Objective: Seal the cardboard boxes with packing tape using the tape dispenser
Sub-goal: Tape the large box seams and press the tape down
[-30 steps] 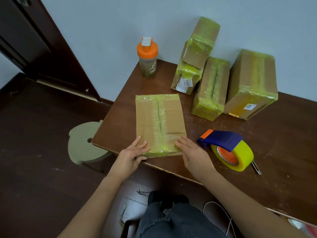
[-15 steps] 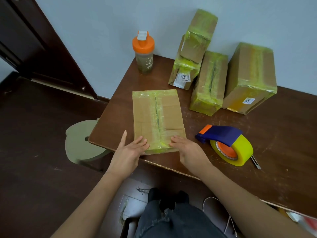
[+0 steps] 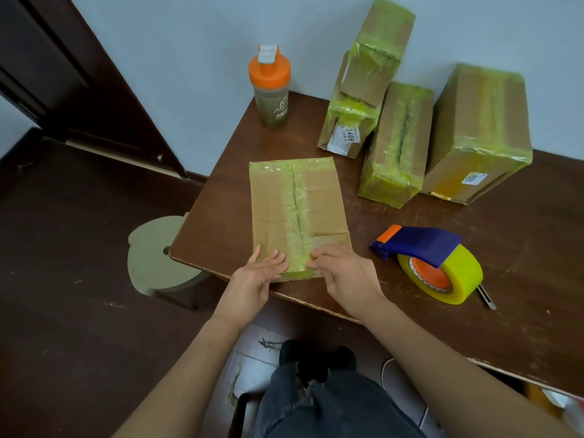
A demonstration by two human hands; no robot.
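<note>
Hands (image 3: 252, 281) closer together on glossy tape (image 3: 297, 248)

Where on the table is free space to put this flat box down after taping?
Bare table lies right of the tape dispenser, and a smaller patch between the shaker bottle and the flat box. The back right is crowded with four taped boxes.

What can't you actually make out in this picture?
- Near edge of the flat box, head view: covered by the left hand and right hand.
- Small label on the big box: print too small to read.
- Thin tool behind the tape dispenser: mostly hidden by the roll.
- Bottle contents: cloudy.
</note>
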